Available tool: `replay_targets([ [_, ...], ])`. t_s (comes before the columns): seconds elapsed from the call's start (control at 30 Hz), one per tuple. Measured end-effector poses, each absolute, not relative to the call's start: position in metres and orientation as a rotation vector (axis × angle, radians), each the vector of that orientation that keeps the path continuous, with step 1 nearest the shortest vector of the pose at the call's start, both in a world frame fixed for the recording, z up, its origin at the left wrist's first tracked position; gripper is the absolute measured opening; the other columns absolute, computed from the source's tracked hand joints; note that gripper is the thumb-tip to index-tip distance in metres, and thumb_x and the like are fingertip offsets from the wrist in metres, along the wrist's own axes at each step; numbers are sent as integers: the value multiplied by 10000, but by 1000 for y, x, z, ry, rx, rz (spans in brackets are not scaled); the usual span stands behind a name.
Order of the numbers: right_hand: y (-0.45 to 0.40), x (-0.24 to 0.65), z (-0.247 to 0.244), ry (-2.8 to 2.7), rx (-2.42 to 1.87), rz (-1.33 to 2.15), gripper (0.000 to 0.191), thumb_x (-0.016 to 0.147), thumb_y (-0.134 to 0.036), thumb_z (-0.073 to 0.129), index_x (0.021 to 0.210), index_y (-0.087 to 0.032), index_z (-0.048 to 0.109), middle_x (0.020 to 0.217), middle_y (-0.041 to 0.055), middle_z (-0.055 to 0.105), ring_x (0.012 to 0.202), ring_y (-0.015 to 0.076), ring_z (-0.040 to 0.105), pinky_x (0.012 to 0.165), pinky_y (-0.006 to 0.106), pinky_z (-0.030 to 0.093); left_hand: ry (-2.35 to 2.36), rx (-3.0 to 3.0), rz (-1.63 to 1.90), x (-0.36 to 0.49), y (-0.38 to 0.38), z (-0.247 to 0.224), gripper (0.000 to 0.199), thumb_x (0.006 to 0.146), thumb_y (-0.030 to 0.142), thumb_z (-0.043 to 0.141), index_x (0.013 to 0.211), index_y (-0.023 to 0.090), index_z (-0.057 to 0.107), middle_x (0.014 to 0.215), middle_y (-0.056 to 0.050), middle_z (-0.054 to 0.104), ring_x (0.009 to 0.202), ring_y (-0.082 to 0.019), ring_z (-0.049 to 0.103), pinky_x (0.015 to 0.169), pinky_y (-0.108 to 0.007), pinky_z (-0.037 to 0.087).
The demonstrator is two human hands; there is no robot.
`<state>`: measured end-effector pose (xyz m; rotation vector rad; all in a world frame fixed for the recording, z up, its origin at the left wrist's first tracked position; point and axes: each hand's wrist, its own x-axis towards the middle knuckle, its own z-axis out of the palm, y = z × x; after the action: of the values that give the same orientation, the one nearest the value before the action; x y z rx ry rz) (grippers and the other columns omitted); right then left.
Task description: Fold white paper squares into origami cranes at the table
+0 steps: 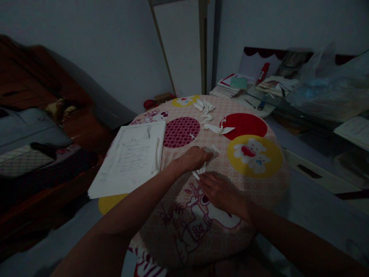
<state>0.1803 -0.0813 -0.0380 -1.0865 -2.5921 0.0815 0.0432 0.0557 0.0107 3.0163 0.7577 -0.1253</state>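
Observation:
A small piece of folded white paper (203, 168) is between my two hands, just above the patterned cloth of the round table. My left hand (196, 158) is closed, its fingers curled at the paper's upper end. At the lower end, the fingers of my right hand (216, 190) are pressed together on the paper; its thumb is partly hidden. Beyond my hands lie folded paper cranes, one with spread wings (220, 130) and a cluster of white folded shapes (205, 107) farther back. A stack of written sheets (129, 157) lies left of my left hand.
A glass-topped desk (261, 100) at the right holds papers, a red bottle (263, 73) and a clear plastic bag (331, 86). On the left stands a wooden bench (72, 127) with a grey bag (27, 129). A pale panel (181, 46) leans in the corner.

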Motion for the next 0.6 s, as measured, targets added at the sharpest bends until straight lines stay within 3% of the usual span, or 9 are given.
replay_targets([
  [0.33,-81,180,-35,-2562,-1069,120,319,889,-80,520,1193,-74,612,1178,192,644,1178,280,547,1010,469,478,687,2480,27,24,91,10,369,673,-23,485,895,181,697,826,-2,714,744,-119,624,703,-219,420],
  [0.5,-80,181,-44,-2537,-1029,52,323,885,-90,529,1196,-60,614,1211,196,632,1165,288,553,1014,472,484,621,2336,192,7,98,8,315,727,69,572,999,179,687,981,-31,718,870,-140,633,796,-249,453],
  [0.6,-80,181,-45,-2510,-1016,44,320,883,-94,532,1189,-80,623,1193,187,643,1156,286,564,1001,480,495,779,2309,264,-5,95,6,257,753,147,619,996,172,696,912,-24,711,779,-134,608,725,-244,440],
])
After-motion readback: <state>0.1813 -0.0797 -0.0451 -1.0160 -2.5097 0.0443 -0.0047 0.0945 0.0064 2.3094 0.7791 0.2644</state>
